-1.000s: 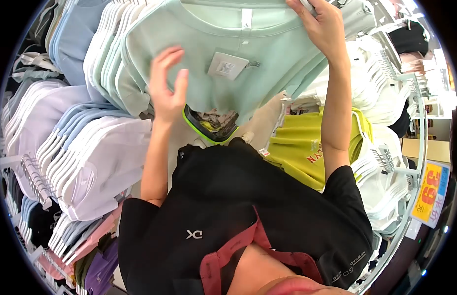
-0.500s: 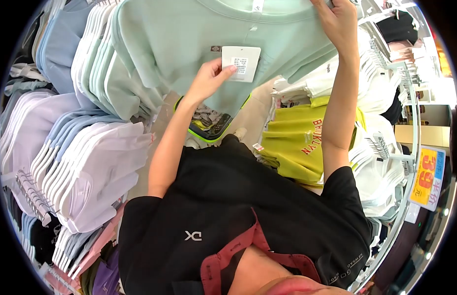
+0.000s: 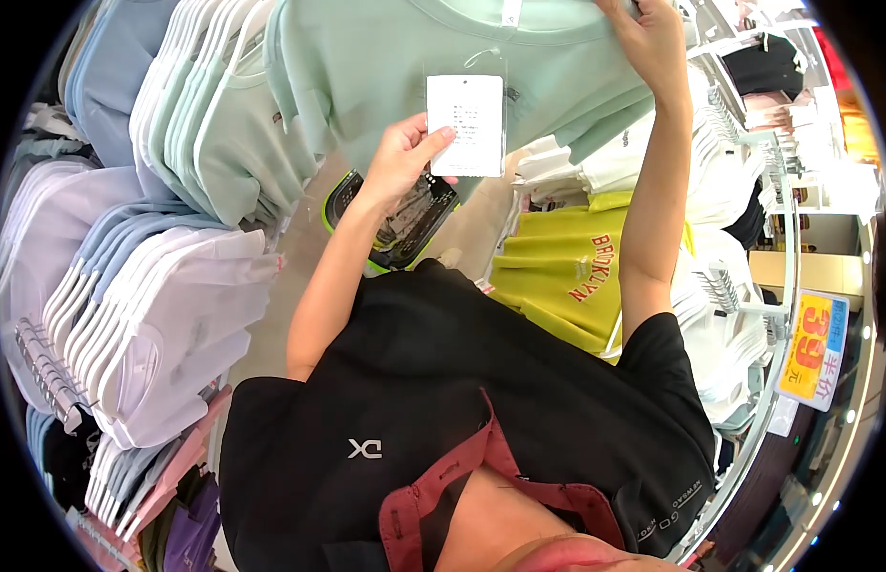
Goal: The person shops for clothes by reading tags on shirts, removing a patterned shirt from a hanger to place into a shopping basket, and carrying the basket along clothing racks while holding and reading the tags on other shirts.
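Observation:
My left hand [image 3: 405,157] pinches a white price tag [image 3: 464,124] in a clear sleeve between thumb and fingers. Small printed lines show on the tag, too fine to read. It hangs by a thin loop in front of a mint-green shirt [image 3: 367,57]. At the upper right, my right hand [image 3: 653,43] is raised, its fingers closed on the shirt's shoulder by the neckline. Whether a hanger is also inside that grip is hidden. The top of the shirt runs out of the frame.
Racks of white, blue and lilac shirts [image 3: 185,324] on hangers line the left. A black shopping basket [image 3: 395,224] with a green rim stands on the floor. On the right hang a yellow-green shirt [image 3: 567,267], white garments and a price sign [image 3: 813,351] on a curved metal rail.
The tag has come away from the shirt and now shows a different printed face, still in my left hand. The shirt's left side has shifted to the right. My right hand keeps its grip.

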`<action>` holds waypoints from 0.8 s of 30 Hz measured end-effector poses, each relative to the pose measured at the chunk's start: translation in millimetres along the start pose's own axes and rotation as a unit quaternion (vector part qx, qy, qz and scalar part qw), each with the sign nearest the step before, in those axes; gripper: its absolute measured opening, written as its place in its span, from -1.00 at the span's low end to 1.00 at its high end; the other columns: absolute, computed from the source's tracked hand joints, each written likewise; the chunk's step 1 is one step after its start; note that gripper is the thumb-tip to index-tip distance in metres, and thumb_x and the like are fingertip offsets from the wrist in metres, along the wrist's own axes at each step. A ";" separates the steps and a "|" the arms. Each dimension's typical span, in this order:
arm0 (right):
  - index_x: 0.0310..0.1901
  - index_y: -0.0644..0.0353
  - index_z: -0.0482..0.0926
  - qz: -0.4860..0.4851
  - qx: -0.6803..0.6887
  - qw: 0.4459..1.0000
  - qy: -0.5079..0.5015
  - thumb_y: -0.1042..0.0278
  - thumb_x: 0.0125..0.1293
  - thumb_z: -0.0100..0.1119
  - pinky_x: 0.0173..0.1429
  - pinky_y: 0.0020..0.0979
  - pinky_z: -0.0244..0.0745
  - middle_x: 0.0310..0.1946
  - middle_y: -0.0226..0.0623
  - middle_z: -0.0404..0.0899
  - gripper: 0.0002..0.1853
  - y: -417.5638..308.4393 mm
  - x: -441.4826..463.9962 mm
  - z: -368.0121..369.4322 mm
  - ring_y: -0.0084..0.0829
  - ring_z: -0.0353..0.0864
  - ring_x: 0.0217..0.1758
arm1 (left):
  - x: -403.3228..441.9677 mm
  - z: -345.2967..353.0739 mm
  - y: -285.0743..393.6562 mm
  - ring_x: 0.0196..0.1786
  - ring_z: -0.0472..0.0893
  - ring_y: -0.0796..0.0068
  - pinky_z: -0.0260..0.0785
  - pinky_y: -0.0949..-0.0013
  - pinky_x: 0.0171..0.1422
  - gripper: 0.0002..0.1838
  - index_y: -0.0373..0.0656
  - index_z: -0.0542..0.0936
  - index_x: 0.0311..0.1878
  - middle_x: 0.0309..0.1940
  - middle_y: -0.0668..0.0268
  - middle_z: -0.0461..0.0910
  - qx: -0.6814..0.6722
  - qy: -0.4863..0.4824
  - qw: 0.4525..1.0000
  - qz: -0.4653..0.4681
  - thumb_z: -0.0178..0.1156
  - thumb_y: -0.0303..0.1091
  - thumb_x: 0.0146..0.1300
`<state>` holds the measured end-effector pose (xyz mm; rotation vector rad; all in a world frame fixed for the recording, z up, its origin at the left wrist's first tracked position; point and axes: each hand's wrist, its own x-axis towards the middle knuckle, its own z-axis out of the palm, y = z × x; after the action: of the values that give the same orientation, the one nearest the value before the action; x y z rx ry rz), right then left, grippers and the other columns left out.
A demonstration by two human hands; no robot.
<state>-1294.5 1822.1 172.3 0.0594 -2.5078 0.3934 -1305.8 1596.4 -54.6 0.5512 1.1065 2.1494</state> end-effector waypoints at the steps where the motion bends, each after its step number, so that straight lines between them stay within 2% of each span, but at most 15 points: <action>1: -0.32 0.32 0.60 -0.004 0.001 1.000 -0.001 0.31 0.28 0.28 -0.39 -0.41 0.29 -0.63 -0.34 0.40 -0.79 -0.1 1.3 0.8 -0.58 0.34 -0.51 | -0.5 0.0 0.7 -0.26 0.67 0.54 0.59 0.43 -0.30 -0.68 -0.36 0.54 0.06 -0.19 0.22 0.68 -0.001 0.005 1.000 -0.001 0.14 -0.30 0.41; 10: -0.31 0.30 0.62 -0.037 -0.023 0.999 -0.007 0.30 0.25 0.30 -0.39 -0.37 0.30 -0.62 -0.25 0.42 -0.80 1.7 3.8 4.0 -0.53 0.38 -0.51 | 0.2 -4.5 4.6 -0.30 0.67 0.50 0.59 0.39 -0.24 -0.68 -0.39 0.54 0.05 -0.20 0.19 0.68 -0.011 0.030 0.999 0.010 0.12 -0.29 0.42; 12: -0.30 0.29 0.63 0.006 -0.017 0.999 -0.027 0.31 0.26 0.29 -0.37 -0.39 0.31 -0.61 -0.26 0.45 -0.81 1.9 1.7 3.2 -0.54 0.39 -0.49 | -0.1 -5.0 4.9 -0.29 0.67 0.50 0.59 0.39 -0.23 -0.68 -0.39 0.54 0.05 -0.19 0.19 0.68 -0.006 0.030 0.999 0.012 0.11 -0.29 0.43; 16: -0.26 0.29 0.64 0.003 0.016 0.999 -0.045 0.34 0.27 0.27 -0.32 -0.43 0.36 -0.57 -0.34 0.51 -0.83 15.2 -3.6 4.1 -0.58 0.44 -0.45 | -1.2 -5.0 4.4 -0.25 0.67 0.52 0.59 0.38 -0.24 -0.67 -0.35 0.54 0.07 -0.17 0.21 0.67 -0.002 0.025 1.000 0.015 0.14 -0.28 0.41; 18: 0.01 0.18 0.63 0.051 0.029 0.993 -0.103 0.20 0.38 0.22 -0.05 -0.57 0.41 -0.27 -0.41 0.64 -0.71 23.6 -6.7 4.0 -0.63 0.53 -0.17 | -3.2 -4.5 5.3 -0.24 0.67 0.52 0.59 0.37 -0.23 -0.67 -0.35 0.54 0.06 -0.17 0.20 0.68 -0.002 0.025 1.000 0.018 0.14 -0.28 0.41; 19: 0.01 0.18 0.63 0.052 0.029 0.993 -0.102 0.20 0.38 0.22 -0.05 -0.57 0.41 -0.27 -0.41 0.64 -0.71 25.8 -9.0 6.1 -0.63 0.53 -0.17 | -4.7 -4.6 6.3 -0.24 0.67 0.51 0.59 0.38 -0.20 -0.67 -0.38 0.54 0.06 -0.17 0.20 0.68 0.003 0.029 0.999 0.022 0.13 -0.29 0.42; 21: -0.16 0.14 0.69 -0.006 0.056 0.997 -0.051 0.08 0.36 0.24 -0.32 -0.52 0.36 -0.59 -0.43 0.53 -0.71 30.7 -13.9 9.7 -0.62 0.37 -0.49 | -7.3 -5.0 10.0 -0.24 0.67 0.51 0.58 0.39 -0.18 -0.67 -0.40 0.54 0.07 -0.17 0.19 0.68 0.009 0.033 0.999 0.025 0.12 -0.30 0.43; 24: -0.13 0.16 0.67 0.000 0.037 0.997 -0.069 0.10 0.37 0.22 -0.26 -0.51 0.39 -0.52 -0.39 0.57 -0.71 41.1 -19.8 9.4 -0.60 0.42 -0.44 | -10.6 -7.7 24.6 -0.21 0.65 0.55 0.55 0.41 -0.13 -0.68 -0.39 0.54 0.09 -0.15 0.22 0.68 0.040 0.029 0.997 0.054 0.12 -0.33 0.44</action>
<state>-1288.8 1857.7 142.9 0.1189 -2.6277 0.4980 -1311.9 1573.9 -39.2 0.6011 1.2238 2.2330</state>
